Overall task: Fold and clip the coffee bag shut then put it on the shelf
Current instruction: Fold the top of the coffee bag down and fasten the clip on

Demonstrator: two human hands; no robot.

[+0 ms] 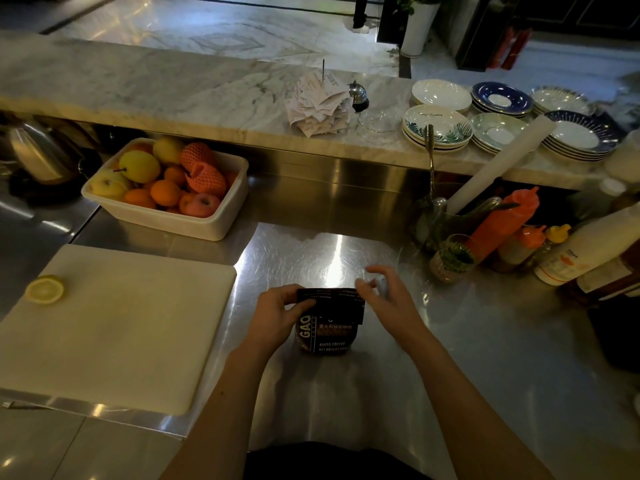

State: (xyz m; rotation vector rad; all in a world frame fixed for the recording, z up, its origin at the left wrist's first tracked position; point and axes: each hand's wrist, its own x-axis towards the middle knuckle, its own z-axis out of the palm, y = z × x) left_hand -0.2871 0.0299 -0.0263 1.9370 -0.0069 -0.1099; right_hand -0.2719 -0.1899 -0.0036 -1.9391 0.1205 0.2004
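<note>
A dark coffee bag (pixel 329 336) with white lettering stands upright on the steel counter (pixel 450 341), its top folded over toward me. My left hand (pixel 277 315) grips the bag's left side, thumb on the folded flap. At the flap's right corner my right hand (pixel 384 299) pinches the fold between thumb and forefinger, while its other fingers are spread above. Whether a clip is in that hand cannot be told. No shelf is in view.
A white cutting board (pixel 114 320) with a lemon half (pixel 44 289) lies left. A tub of fruit (pixel 166 188) sits behind it. Sauce bottles (pixel 498 226) and a jar crowd the right. A raised marble ledge (pixel 173 88) carries stacked plates (pixel 438 128), receipts and a bell.
</note>
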